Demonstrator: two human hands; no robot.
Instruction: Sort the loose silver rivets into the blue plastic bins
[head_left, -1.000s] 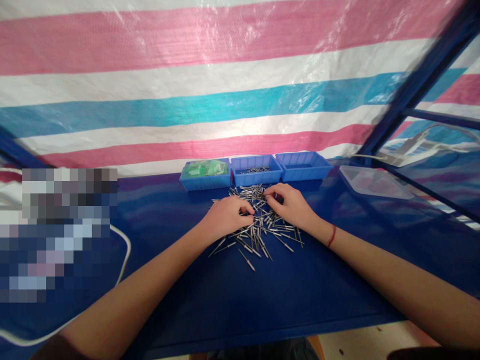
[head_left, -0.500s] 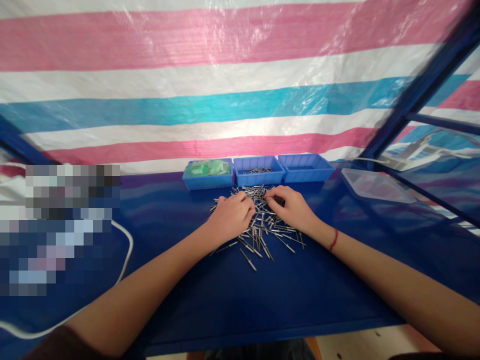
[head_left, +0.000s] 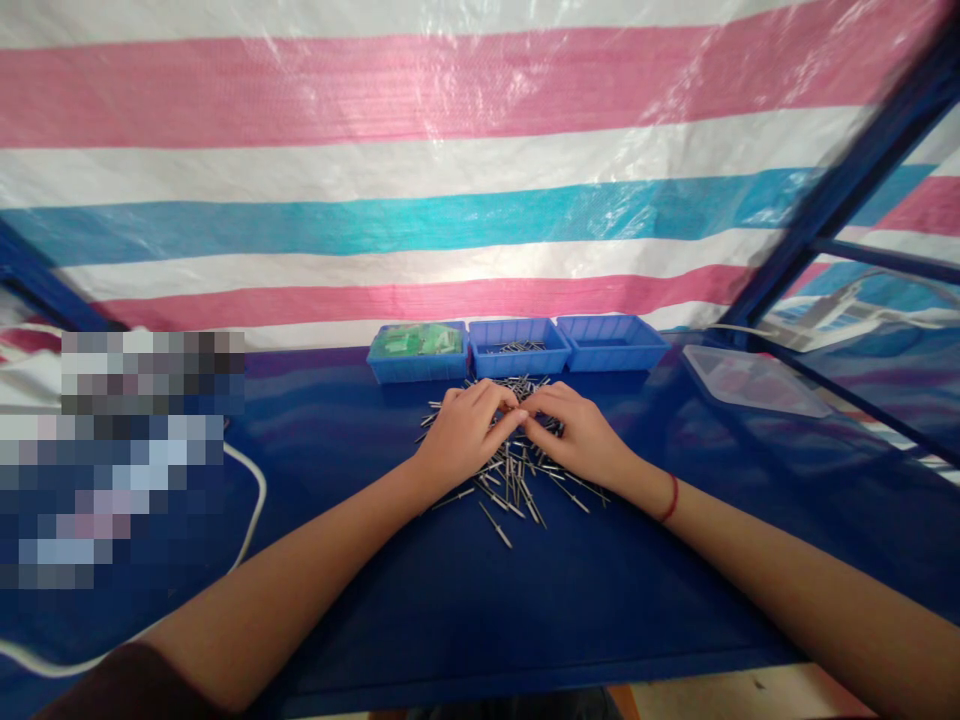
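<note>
A loose pile of silver blind rivets (head_left: pixel 514 480) lies on the blue table (head_left: pixel 570 610), spread out in all directions. Over it, my left hand (head_left: pixel 465 435) and my right hand (head_left: pixel 583 435) meet at the fingertips. Both are closed in a pinch, thumb against fingers. Whatever sits between the fingertips is too small and covered to make out. One rivet (head_left: pixel 496 526) lies apart at the near edge of the pile. Behind the hands, the middle blue bin (head_left: pixel 521 362) contains some more rivets.
Left of the middle bin stands a blue bin (head_left: pixel 421 371) with green packets inside; to the right is another blue bin (head_left: pixel 621 356). A clear plastic lid (head_left: pixel 757 383) lies at the right. A white cable (head_left: pixel 256 500) curves across the left, beside a blurred-out area.
My hands have come together: the left moved right and the right moved slightly left, so the fingertips now meet above the pile. The view has tilted up slightly.
</note>
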